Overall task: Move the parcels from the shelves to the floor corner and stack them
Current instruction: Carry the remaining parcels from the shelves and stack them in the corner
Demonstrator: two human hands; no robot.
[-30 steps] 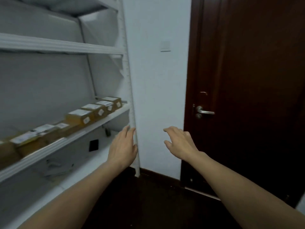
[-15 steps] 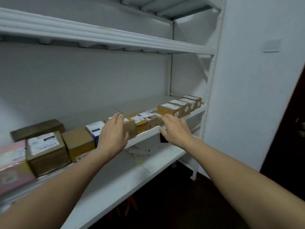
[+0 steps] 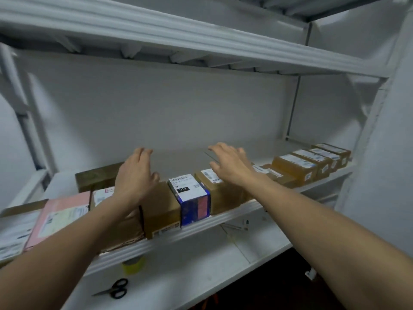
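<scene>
Both hands have moved up and forward since a moment ago, and the view has swung further left, so the dark door is gone and more parcels show.

White metal shelves [image 3: 201,227] fill the view, set against a pale wall. On the middle shelf sits a long row of parcels [image 3: 295,168], side by side along the front edge. At the far left lies a pink parcel [image 3: 60,215] with a white paper label; its writing is too blurred to read. Next come brown boxes [image 3: 163,211] wrapped in shiny tape. Beside them stands a blue box [image 3: 194,204] with a pink patch on its side. Its white top label has a barcode and a black tag that reads "010".

The left hand [image 3: 134,177] hovers over the brown boxes, its grip spread and holding nothing. The right hand [image 3: 230,166] hovers over a taped brown parcel just right of the blue box, its grip spread too.

On the lower shelf lie a yellow tape roll [image 3: 134,265] and black scissors [image 3: 116,289], near each other. Below that, the floor is dark.
</scene>
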